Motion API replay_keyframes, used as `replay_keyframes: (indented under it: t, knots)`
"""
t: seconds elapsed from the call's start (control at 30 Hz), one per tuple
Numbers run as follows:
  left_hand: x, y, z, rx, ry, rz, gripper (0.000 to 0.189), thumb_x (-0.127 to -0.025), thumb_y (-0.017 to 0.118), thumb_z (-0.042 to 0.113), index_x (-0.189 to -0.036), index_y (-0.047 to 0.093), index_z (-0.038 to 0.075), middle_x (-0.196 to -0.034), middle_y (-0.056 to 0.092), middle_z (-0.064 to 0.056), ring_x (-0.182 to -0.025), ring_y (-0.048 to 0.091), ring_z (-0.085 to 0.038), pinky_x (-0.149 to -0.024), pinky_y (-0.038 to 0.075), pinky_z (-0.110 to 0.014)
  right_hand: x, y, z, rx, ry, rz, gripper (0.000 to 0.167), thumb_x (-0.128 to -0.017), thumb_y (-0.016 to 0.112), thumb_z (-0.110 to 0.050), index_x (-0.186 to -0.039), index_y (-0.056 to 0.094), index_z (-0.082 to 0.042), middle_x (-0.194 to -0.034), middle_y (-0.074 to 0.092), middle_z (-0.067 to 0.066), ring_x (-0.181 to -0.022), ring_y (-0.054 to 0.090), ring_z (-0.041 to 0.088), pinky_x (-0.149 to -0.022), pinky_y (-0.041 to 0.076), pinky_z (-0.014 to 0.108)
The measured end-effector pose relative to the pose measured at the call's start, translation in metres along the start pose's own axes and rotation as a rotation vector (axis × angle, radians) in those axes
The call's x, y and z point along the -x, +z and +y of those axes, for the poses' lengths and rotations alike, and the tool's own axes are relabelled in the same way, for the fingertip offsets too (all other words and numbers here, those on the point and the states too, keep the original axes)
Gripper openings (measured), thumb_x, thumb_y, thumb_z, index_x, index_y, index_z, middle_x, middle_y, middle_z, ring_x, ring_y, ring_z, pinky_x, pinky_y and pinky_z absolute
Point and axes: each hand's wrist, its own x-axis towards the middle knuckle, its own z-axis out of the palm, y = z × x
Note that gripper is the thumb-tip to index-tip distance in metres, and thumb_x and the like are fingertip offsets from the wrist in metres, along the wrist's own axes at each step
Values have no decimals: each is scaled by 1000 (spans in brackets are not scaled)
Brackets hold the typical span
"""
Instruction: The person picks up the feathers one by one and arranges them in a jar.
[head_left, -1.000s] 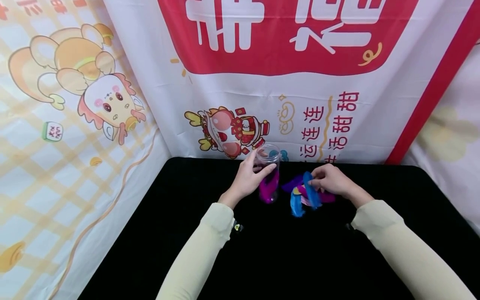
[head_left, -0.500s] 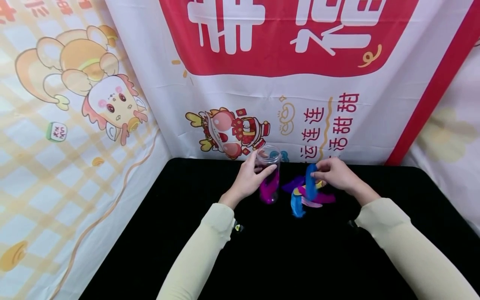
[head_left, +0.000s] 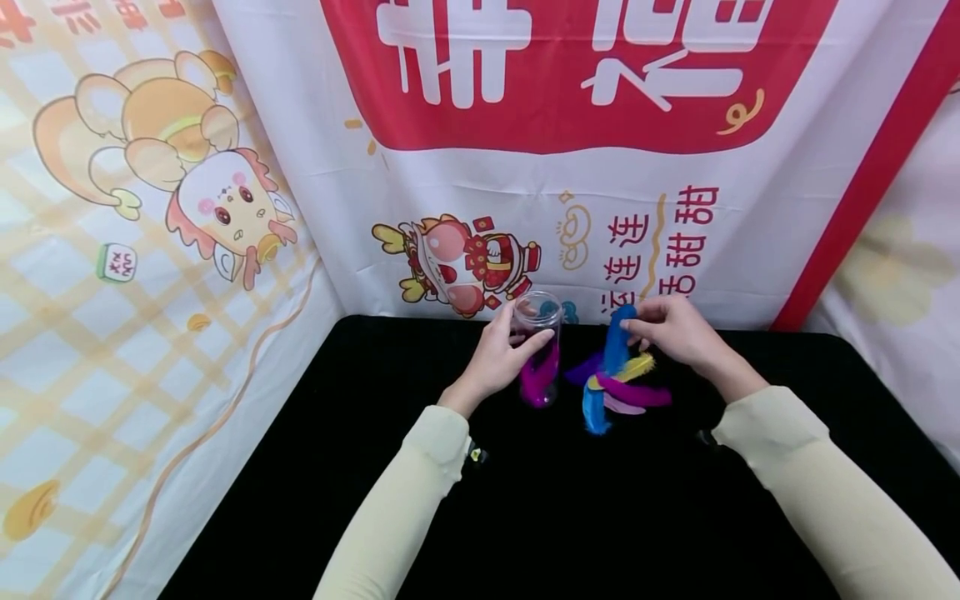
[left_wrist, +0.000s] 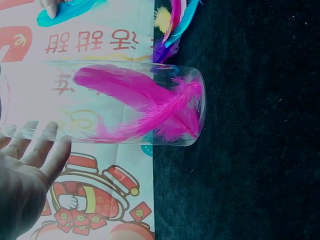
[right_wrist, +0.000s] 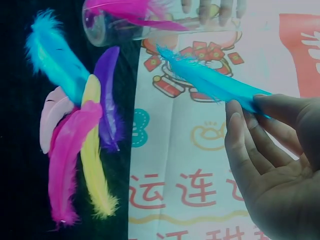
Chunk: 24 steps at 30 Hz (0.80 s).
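My left hand (head_left: 497, 358) grips a clear, lidless jar (head_left: 551, 333) that stands upright on the black cloth. Inside the jar lie magenta feathers (left_wrist: 165, 107). Between thumb and fingertips, my right hand (head_left: 678, 333) pinches a blue feather (right_wrist: 210, 82), lifted above the other feathers with its fluffy end hanging down. Beneath it is a loose pile: another blue feather (right_wrist: 57, 60), a purple feather (right_wrist: 107, 100), a yellow feather (right_wrist: 93, 170), a magenta feather (right_wrist: 70, 165) and a pale pink feather (right_wrist: 54, 117). The pile lies just right of the jar.
A black cloth (head_left: 525, 517) covers the table. Close behind its far edge hangs a white and red printed curtain (head_left: 465, 175). Another patterned curtain (head_left: 150, 333) runs along the left side.
My right hand has raised the blue feather up and away from the pile, uncovering the yellow, magenta and pale pink feathers. The left hand and the jar have stayed in place.
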Motion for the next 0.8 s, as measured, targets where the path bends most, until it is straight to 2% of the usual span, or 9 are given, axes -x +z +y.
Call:
replay_keyframes:
  t: [0.17,0.4,0.63,0.8]
  knots:
    - [1,0,1,13,1,-2,70,-98,70,40,-155,38,15,-150,50,-7,-126,60,-22,-104,52,-41,1,-4,-8,-11,-23,29,26,-100,69,-19,-106,72,6,-93,75,19,-77,72,25,-68,61,32]
    - [0,0,1,21,7,2,70,-99,71,37,-155,37,13,-150,50,-7,-127,59,-25,-105,52,-43,0,-8,-16,4,-34,44,27,-100,69,-22,-104,72,5,-91,75,18,-78,72,29,-68,60,30]
    - [2,0,0,3,7,-3,71,-99,69,41,-155,36,13,-148,52,-9,-126,59,-21,-103,53,-39,-1,-9,-21,6,-31,55,27,-100,70,-22,-104,72,5,-88,76,16,-75,71,23,-68,59,28]
    - [3,-1,1,-1,8,-2,71,-99,69,42,-154,37,11,-147,52,-8,-126,59,-21,-103,53,-39,-4,-9,-24,-31,-49,71,26,-101,68,-15,-102,70,10,-83,74,17,-73,71,15,-67,60,26]
